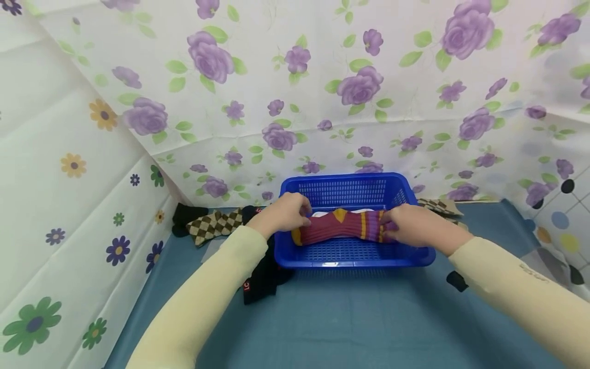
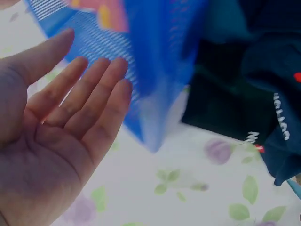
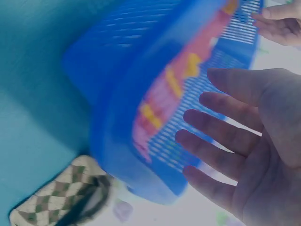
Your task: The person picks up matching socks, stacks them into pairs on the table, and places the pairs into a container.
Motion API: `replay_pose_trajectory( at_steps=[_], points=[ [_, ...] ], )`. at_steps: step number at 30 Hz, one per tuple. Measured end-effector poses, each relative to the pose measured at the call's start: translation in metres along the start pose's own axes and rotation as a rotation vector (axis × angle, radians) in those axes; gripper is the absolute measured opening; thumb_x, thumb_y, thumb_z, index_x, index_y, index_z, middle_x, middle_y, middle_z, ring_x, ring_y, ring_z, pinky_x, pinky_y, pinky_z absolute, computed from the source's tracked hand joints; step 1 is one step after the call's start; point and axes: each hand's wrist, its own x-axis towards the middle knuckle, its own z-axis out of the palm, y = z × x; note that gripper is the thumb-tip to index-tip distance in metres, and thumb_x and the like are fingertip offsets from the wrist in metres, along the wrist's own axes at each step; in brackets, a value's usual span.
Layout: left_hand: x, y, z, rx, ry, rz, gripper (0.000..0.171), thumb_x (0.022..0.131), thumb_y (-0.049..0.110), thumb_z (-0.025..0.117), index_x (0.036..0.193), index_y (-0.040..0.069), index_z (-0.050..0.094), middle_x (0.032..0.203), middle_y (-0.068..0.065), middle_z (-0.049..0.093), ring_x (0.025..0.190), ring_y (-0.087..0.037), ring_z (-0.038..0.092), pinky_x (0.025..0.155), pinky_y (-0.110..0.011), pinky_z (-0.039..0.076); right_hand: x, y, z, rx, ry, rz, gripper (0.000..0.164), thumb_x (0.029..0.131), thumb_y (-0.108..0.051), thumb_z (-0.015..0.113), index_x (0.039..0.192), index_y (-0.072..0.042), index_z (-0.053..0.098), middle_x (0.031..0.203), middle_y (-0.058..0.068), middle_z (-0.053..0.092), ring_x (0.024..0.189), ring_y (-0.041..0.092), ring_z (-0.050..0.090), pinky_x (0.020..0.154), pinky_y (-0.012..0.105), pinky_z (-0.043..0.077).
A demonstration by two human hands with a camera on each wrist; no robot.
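Note:
A maroon sock (image 1: 327, 229) with yellow and purple bands lies lengthwise in a blue plastic basket (image 1: 355, 263). Something white (image 1: 320, 213) shows behind it. My left hand (image 1: 287, 211) is over the basket's left side, near the sock's yellow end. In the left wrist view its fingers are relaxed and hold nothing. My right hand (image 1: 407, 225) is at the striped end, overlapping it in the head view. The right wrist view shows that hand (image 3: 235, 141) with fingers spread and nothing in them, beside the basket's mesh wall.
Left of the basket lie black socks (image 1: 260, 284) with red lettering, a checkered sock (image 1: 214, 226) and a dark bundle (image 1: 185, 218). Another checkered sock (image 1: 440, 206) lies to the right, with a small black item (image 1: 457, 281) nearer. Floral sheeting (image 1: 276, 102) stands behind the blue-green surface (image 1: 359, 323).

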Motion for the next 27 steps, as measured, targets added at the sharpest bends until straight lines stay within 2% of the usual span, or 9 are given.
replay_pose_trajectory(
  at_steps=[4, 7, 11, 13, 16, 19, 23, 27],
  points=[
    [-0.025, 0.010, -0.015, -0.073, 0.170, 0.036, 0.023, 0.087, 0.026, 0.066, 0.108, 0.016, 0.065, 0.105, 0.001, 0.065, 0.096, -0.015, 0.062, 0.080, -0.031, 0.053, -0.018, -0.005, -0.015, 0.017, 0.110, 0.006, 0.031, 0.088, -0.029, 0.064, 0.115, -0.013, 0.066, 0.109, 0.006, 0.068, 0.089, 0.018, 0.066, 0.074, 0.040, 0.055],
    [-0.051, 0.020, -0.017, -0.130, 0.323, 0.076, 0.019, 0.089, 0.029, 0.064, 0.105, 0.018, 0.065, 0.101, 0.005, 0.065, 0.092, -0.013, 0.062, 0.079, -0.031, 0.053, -0.032, -0.016, -0.019, -0.005, 0.235, -0.027, 0.027, 0.088, -0.030, 0.065, 0.110, -0.015, 0.068, 0.105, 0.003, 0.069, 0.091, 0.018, 0.066, 0.074, 0.038, 0.055],
    [-0.084, 0.030, -0.003, -0.116, 0.512, 0.143, 0.017, 0.089, 0.035, 0.062, 0.100, 0.021, 0.065, 0.096, 0.007, 0.066, 0.081, -0.005, 0.059, 0.071, -0.026, 0.051, -0.050, -0.037, -0.018, -0.022, 0.417, -0.146, 0.024, 0.085, -0.030, 0.067, 0.104, -0.016, 0.069, 0.100, 0.000, 0.069, 0.088, 0.015, 0.066, 0.072, 0.035, 0.055],
    [-0.097, 0.034, 0.010, -0.083, 0.564, 0.179, 0.017, 0.089, 0.036, 0.062, 0.099, 0.021, 0.065, 0.094, 0.007, 0.066, 0.075, -0.004, 0.056, 0.067, -0.024, 0.049, -0.058, -0.047, -0.013, -0.020, 0.496, -0.187, 0.024, 0.083, -0.030, 0.070, 0.102, -0.016, 0.070, 0.100, 0.000, 0.069, 0.089, 0.016, 0.065, 0.073, 0.036, 0.055],
    [-0.112, 0.039, 0.033, -0.052, 0.574, 0.215, 0.017, 0.089, 0.036, 0.062, 0.099, 0.022, 0.066, 0.095, 0.007, 0.066, 0.080, -0.005, 0.059, 0.069, -0.025, 0.051, -0.069, -0.058, -0.002, 0.007, 0.578, -0.198, 0.023, 0.080, -0.030, 0.072, 0.100, -0.017, 0.071, 0.105, 0.001, 0.069, 0.095, 0.018, 0.065, 0.078, 0.039, 0.054],
    [-0.123, 0.045, 0.055, -0.058, 0.538, 0.198, 0.017, 0.088, 0.037, 0.063, 0.100, 0.024, 0.065, 0.099, 0.009, 0.066, 0.090, -0.006, 0.061, 0.075, -0.027, 0.053, -0.077, -0.064, 0.014, 0.049, 0.639, -0.184, 0.023, 0.079, -0.030, 0.073, 0.099, -0.019, 0.072, 0.106, -0.002, 0.069, 0.098, 0.016, 0.064, 0.080, 0.039, 0.054],
    [-0.130, 0.050, 0.083, -0.072, 0.483, 0.171, 0.017, 0.087, 0.037, 0.065, 0.100, 0.026, 0.066, 0.101, 0.012, 0.066, 0.095, -0.004, 0.061, 0.080, -0.028, 0.053, -0.086, -0.068, 0.038, 0.103, 0.710, -0.180, 0.022, 0.079, -0.028, 0.072, 0.100, -0.022, 0.071, 0.104, -0.005, 0.068, 0.099, 0.012, 0.062, 0.080, 0.037, 0.054],
    [-0.132, 0.049, 0.105, -0.078, 0.415, 0.158, 0.018, 0.086, 0.036, 0.066, 0.101, 0.026, 0.068, 0.101, 0.012, 0.067, 0.095, -0.003, 0.061, 0.080, -0.028, 0.053, -0.096, -0.069, 0.061, 0.162, 0.758, -0.149, 0.020, 0.078, -0.025, 0.074, 0.098, -0.024, 0.071, 0.103, -0.007, 0.068, 0.097, 0.008, 0.058, 0.078, 0.032, 0.052]
  ],
)
